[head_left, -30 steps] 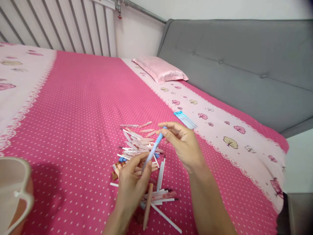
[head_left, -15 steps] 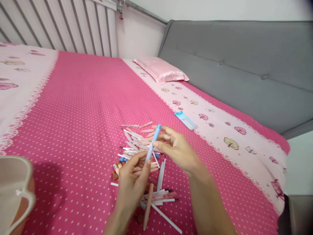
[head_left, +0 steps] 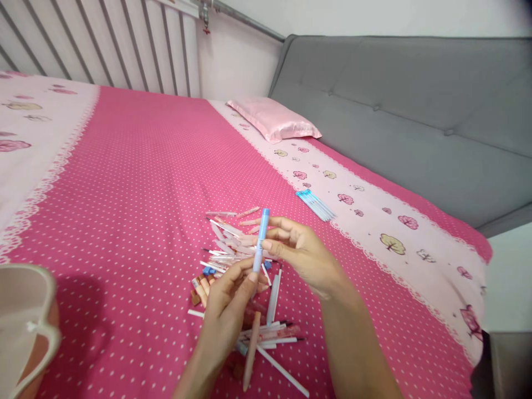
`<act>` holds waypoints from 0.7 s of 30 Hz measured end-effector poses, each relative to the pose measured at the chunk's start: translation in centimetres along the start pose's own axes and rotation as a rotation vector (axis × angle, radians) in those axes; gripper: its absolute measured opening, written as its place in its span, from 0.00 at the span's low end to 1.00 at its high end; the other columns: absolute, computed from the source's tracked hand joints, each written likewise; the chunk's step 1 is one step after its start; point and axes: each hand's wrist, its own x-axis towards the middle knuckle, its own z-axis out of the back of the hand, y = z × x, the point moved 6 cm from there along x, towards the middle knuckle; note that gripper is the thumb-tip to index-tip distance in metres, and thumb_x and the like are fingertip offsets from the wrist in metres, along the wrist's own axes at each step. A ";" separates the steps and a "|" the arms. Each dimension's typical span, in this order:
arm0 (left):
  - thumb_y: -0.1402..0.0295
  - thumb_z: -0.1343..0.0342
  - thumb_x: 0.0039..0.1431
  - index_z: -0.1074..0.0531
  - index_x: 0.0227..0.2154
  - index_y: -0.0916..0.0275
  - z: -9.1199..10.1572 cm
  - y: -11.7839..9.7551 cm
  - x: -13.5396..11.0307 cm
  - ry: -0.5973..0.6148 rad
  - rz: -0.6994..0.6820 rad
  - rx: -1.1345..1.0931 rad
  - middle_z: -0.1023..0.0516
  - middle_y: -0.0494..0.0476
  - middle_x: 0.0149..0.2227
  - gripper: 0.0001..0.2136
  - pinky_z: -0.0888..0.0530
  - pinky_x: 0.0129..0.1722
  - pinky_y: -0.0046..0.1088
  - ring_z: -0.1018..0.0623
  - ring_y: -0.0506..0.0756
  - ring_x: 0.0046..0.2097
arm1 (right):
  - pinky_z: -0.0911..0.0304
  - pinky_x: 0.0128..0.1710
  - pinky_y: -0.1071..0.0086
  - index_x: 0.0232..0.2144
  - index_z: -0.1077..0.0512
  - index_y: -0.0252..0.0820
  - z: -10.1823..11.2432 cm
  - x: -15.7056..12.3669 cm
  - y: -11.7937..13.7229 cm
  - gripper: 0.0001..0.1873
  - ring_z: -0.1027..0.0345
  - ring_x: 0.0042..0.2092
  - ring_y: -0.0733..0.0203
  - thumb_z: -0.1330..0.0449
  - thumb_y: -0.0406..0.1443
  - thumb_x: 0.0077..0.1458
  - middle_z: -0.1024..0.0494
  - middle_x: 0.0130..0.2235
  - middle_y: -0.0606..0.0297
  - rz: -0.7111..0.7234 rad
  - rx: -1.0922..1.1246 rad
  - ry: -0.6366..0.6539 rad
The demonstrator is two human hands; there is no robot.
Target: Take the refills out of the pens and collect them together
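A light blue pen (head_left: 260, 239) stands nearly upright between both hands. My left hand (head_left: 226, 313) pinches its lower end, and a pink pen barrel (head_left: 250, 350) also sticks down out of that hand. My right hand (head_left: 301, 252) grips the blue pen's middle with thumb and fingertips. Under the hands a loose pile of pen parts (head_left: 235, 244) lies on the pink dotted bedsheet (head_left: 137, 188): clear and pink barrels, white refills, small caps.
A small bundle of blue pens (head_left: 315, 204) lies on the sheet's pale border to the right. A pink pillow (head_left: 272, 119) sits at the far end. A grey sofa back (head_left: 407, 111) runs along the right. A beige bag (head_left: 22, 321) stands at bottom left.
The blue pen has swung from a slant to nearly upright. My right hand slid from its top end down to its middle and moved left, closer to my left hand.
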 end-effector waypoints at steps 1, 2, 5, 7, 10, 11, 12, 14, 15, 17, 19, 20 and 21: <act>0.58 0.43 0.53 0.28 0.44 0.61 0.1 0.2 0.0 0.004 0.030 -0.017 0.25 0.55 0.31 0.18 0.28 0.32 0.26 0.25 0.56 0.36 | 0.36 0.44 0.63 0.45 0.33 0.39 0.0 0.0 0.0 0.19 0.29 0.39 0.61 0.39 0.34 0.49 0.24 0.39 0.61 0.001 0.002 0.006; 0.58 0.43 0.53 0.28 0.44 0.60 0.1 0.4 0.0 0.016 0.057 -0.040 0.26 0.54 0.29 0.17 0.29 0.29 0.25 0.26 0.54 0.34 | 0.36 0.43 0.63 0.45 0.33 0.38 0.0 0.0 0.1 0.18 0.29 0.39 0.61 0.39 0.33 0.50 0.24 0.39 0.61 0.003 0.001 0.014; 0.59 0.45 0.55 0.28 0.45 0.59 0.1 1.1 0.0 0.081 0.110 -0.118 0.29 0.52 0.26 0.16 0.33 0.25 0.23 0.29 0.52 0.30 | 0.37 0.42 0.65 0.44 0.32 0.38 -0.1 -0.2 0.2 0.16 0.30 0.39 0.62 0.41 0.32 0.51 0.24 0.39 0.61 0.010 -0.013 0.053; 0.61 0.46 0.56 0.27 0.44 0.61 -0.1 1.3 0.1 0.138 0.126 -0.176 0.29 0.52 0.24 0.15 0.35 0.26 0.23 0.31 0.50 0.29 | 0.37 0.43 0.65 0.45 0.32 0.39 -0.2 -0.3 0.2 0.15 0.30 0.39 0.63 0.42 0.32 0.53 0.24 0.39 0.61 0.007 -0.018 0.086; 0.64 0.48 0.57 0.26 0.41 0.65 -0.5 1.3 0.1 0.220 0.145 -0.277 0.28 0.54 0.24 0.13 0.35 0.27 0.23 0.31 0.50 0.28 | 0.37 0.42 0.67 0.45 0.32 0.40 -0.2 -0.4 0.1 0.15 0.30 0.39 0.64 0.42 0.32 0.53 0.25 0.39 0.63 -0.009 -0.010 0.125; 0.65 0.48 0.57 0.26 0.41 0.65 -0.7 1.2 0.1 0.237 0.153 -0.306 0.28 0.55 0.24 0.13 0.35 0.28 0.24 0.30 0.50 0.28 | 0.37 0.42 0.67 0.45 0.32 0.40 -0.2 -0.4 0.1 0.15 0.31 0.38 0.65 0.42 0.31 0.53 0.25 0.38 0.63 -0.014 -0.005 0.131; 0.65 0.48 0.57 0.26 0.40 0.66 -0.7 1.2 0.1 0.244 0.161 -0.328 0.28 0.55 0.24 0.12 0.35 0.28 0.24 0.30 0.51 0.29 | 0.37 0.41 0.68 0.44 0.31 0.40 -0.2 -0.4 0.1 0.14 0.31 0.37 0.66 0.41 0.31 0.53 0.25 0.38 0.63 -0.017 -0.001 0.133; 0.66 0.48 0.56 0.26 0.40 0.66 -0.8 1.1 0.0 0.242 0.178 -0.352 0.28 0.55 0.24 0.12 0.36 0.28 0.24 0.30 0.50 0.28 | 0.37 0.39 0.70 0.43 0.31 0.40 -0.2 -0.4 0.1 0.14 0.32 0.36 0.67 0.41 0.31 0.52 0.25 0.37 0.64 -0.023 0.007 0.131; 0.65 0.48 0.56 0.26 0.40 0.66 -0.8 1.1 0.0 0.240 0.186 -0.359 0.27 0.56 0.24 0.13 0.36 0.28 0.24 0.30 0.50 0.28 | 0.37 0.39 0.70 0.43 0.31 0.40 -0.2 -0.4 0.0 0.14 0.32 0.37 0.67 0.40 0.31 0.52 0.25 0.37 0.64 -0.026 0.009 0.130; 0.65 0.47 0.56 0.26 0.40 0.66 -0.8 1.1 0.0 0.240 0.189 -0.367 0.27 0.56 0.24 0.12 0.36 0.28 0.24 0.30 0.50 0.28 | 0.37 0.39 0.70 0.42 0.31 0.40 -0.2 -0.4 0.0 0.14 0.32 0.37 0.67 0.40 0.31 0.51 0.25 0.37 0.64 -0.027 0.010 0.131; 0.66 0.47 0.56 0.26 0.40 0.65 -0.8 1.1 0.0 0.237 0.184 -0.369 0.27 0.56 0.25 0.12 0.36 0.28 0.24 0.30 0.50 0.29 | 0.37 0.40 0.70 0.42 0.31 0.41 -0.2 -0.4 0.0 0.14 0.31 0.37 0.66 0.39 0.32 0.51 0.25 0.37 0.64 -0.024 0.004 0.131; 0.66 0.47 0.56 0.26 0.39 0.65 -0.8 1.1 0.0 0.237 0.180 -0.369 0.27 0.56 0.25 0.11 0.36 0.28 0.24 0.31 0.50 0.29 | 0.37 0.40 0.69 0.42 0.31 0.41 -0.2 -0.4 0.0 0.14 0.31 0.37 0.66 0.39 0.32 0.51 0.25 0.37 0.64 -0.024 -0.002 0.129; 0.66 0.47 0.56 0.26 0.39 0.65 -0.8 1.1 0.0 0.236 0.178 -0.367 0.27 0.55 0.26 0.11 0.36 0.28 0.24 0.31 0.50 0.28 | 0.37 0.39 0.69 0.42 0.31 0.41 -0.1 -0.3 0.0 0.14 0.31 0.37 0.66 0.39 0.32 0.51 0.25 0.37 0.64 -0.024 -0.007 0.125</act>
